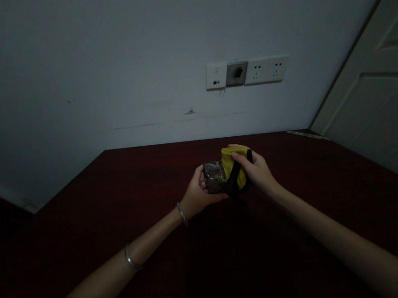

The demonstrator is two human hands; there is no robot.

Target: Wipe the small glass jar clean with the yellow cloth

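Note:
Over the middle of a dark red-brown table (127, 208), my left hand (197, 196) is closed round a small clear packet (214, 176) with dark contents. The packet touches the mouth of a small yellow pouch (231, 162) that has a black strap. My right hand (256, 170) grips that pouch from the right, fingers curled over its top edge and thumb on the strap. A bracelet and a bangle sit on my left wrist and forearm. The room is dim, so the packet's contents stay unclear.
A pale wall rises behind the table, carrying a row of white sockets and switches (248, 72). A white door (384, 87) stands at the right. A thin light strip (306, 134) lies at the table's far right corner.

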